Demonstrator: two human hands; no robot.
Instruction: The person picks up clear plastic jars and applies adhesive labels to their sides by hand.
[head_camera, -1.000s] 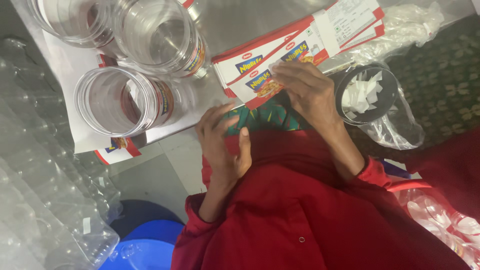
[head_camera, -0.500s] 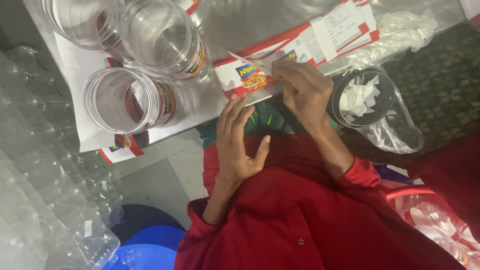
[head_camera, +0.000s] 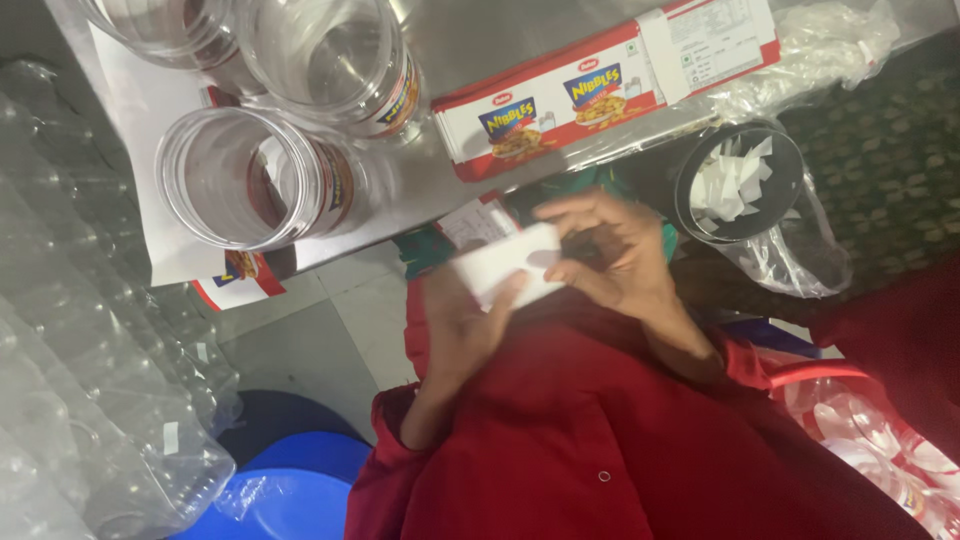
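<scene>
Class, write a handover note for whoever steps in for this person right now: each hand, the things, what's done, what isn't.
Left hand and right hand both pinch one white slip over the lap.
The red-and-white label sheet lies on the table beside open clear jars; the black tub holds white scraps.
Done: the near jars carry labels.
Not done: the slip is on no jar.
</scene>
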